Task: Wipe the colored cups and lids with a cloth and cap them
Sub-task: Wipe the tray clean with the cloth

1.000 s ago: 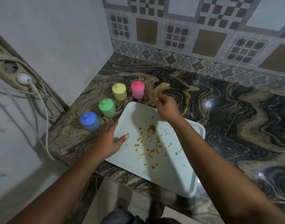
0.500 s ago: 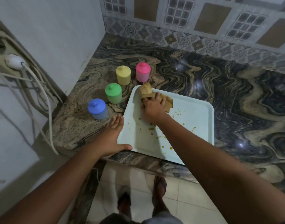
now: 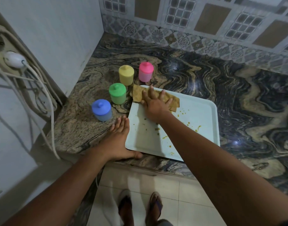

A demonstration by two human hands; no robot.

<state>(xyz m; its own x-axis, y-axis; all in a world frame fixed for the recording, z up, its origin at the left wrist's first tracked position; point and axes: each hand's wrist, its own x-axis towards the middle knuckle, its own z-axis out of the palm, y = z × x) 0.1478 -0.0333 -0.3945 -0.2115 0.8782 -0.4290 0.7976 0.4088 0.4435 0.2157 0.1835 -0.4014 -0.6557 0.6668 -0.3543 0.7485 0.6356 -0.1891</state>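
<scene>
A home kitchen: a polished swirled stone surface (image 3: 221, 82) in a corner, patterned wall tiles (image 3: 197, 22) behind, a tiled floor (image 3: 156, 180) below, and a food-smeared tray (image 3: 197, 121).

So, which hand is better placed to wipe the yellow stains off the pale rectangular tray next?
Right. The right hand lies flat on the brown folded cloth in the far left corner of the pale rectangular tray, close to the yellow stains. The left hand braces the tray's left edge.
</scene>
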